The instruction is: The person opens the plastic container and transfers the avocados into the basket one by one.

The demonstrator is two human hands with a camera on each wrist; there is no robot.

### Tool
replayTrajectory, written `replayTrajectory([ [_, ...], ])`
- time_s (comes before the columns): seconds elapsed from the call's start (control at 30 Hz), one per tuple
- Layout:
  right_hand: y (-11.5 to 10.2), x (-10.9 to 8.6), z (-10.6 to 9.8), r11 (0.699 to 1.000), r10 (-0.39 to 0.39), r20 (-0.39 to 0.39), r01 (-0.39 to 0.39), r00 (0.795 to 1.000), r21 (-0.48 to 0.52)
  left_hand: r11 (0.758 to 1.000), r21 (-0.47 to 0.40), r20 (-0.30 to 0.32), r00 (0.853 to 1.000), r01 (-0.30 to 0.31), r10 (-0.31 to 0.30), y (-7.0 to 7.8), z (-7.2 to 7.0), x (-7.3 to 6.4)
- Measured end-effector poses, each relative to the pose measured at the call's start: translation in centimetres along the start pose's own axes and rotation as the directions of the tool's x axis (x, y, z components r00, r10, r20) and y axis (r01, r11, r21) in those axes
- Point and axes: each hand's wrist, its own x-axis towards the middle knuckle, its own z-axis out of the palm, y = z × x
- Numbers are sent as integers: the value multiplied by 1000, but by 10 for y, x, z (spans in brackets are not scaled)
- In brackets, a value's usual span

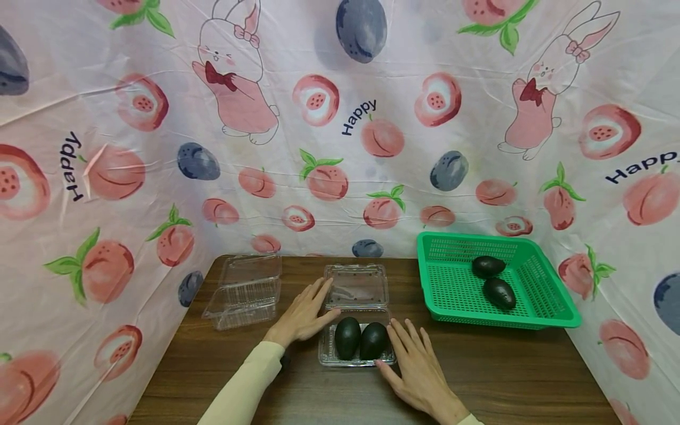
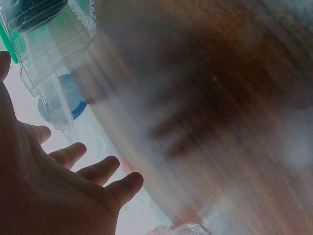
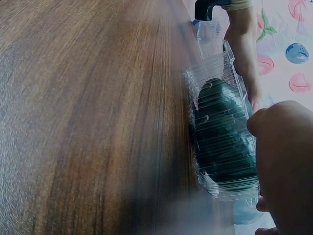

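From where I stand, a person is working at a brown wood-grained table [image 1: 313, 398], both hands at a clear, ribbed plastic clamshell box [image 1: 357, 363]. The box sits toward the middle of the table with its clear hinged lid [image 1: 358, 286] folded back on the far side. Two dark, blackish-green, smooth oval fruits [image 1: 347, 338] lie side by side in its near half. The left hand [image 1: 301, 316], coming out of a pale cream sleeve [image 1: 244, 383], is open and gripping nothing, its fingers reaching to the left edge of the lid and its thumb near the hinge. The right hand [image 1: 417, 369] is open too, fingers spread along the box's right side and the thumb by its near right corner; I can't tell how firmly it touches. Off to the right stands a bright green, perforated plastic basket [image 1: 446, 292], holding two more dark oval fruits [image 1: 499, 293] near each other. On the left, more clear plastic containers [image 1: 245, 298] stand open near the table's edge. Behind everything hangs a pale pink cloth [image 1: 329, 144] printed with peaches and rabbits.
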Motion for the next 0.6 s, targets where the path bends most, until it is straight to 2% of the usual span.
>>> replayTrajectory([
  [0.37, -1, 0, 1, 1000, 6, 10, -6, 1000, 7, 1000, 30, -21, 1000, -3, 3, 0, 1, -14],
  [0.6, 0, 0, 2, 1000, 0, -16, 0, 1000, 4, 999, 40, -30, 999, -17, 18, 4, 1, -26],
])
